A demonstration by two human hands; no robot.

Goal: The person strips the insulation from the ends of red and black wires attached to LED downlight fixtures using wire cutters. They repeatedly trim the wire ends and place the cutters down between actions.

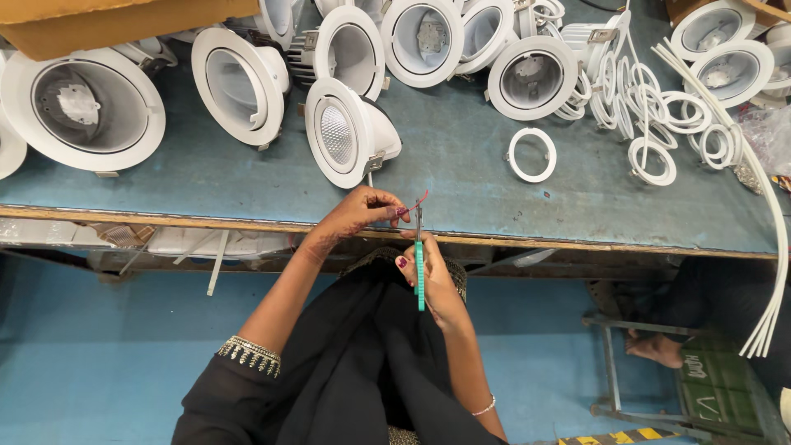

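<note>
1. Pinched between the fingertips of your left hand [356,213] is a thin red wire [414,203], held just over the near edge of the workbench [461,177]; the fingers are closed on it.
2. Your right hand [432,276] is wrapped shut around a hand tool with a green handle [420,276], its metal tip pointing up to meet the wire just beside your left fingertips.
3. Both hands sit close together at the bench's near edge, above your dark-clothed lap.
4. Just beyond your left hand, a white downlight fitting [346,132] lies tilted on its side on the blue-grey bench top, its lens facing left and toward you.
5. Further left, a larger white housing [86,107] lies face up, and more white housings stand in a row along the far side.
6. To the right, a loose white ring [531,154] lies flat on the bench, well apart from your hands, with a heap of similar rings [651,115] further right.
7. Long white strips [770,247] curve down over the right end of the bench.
8. A cardboard box [107,21] overhangs the far left corner.
</note>
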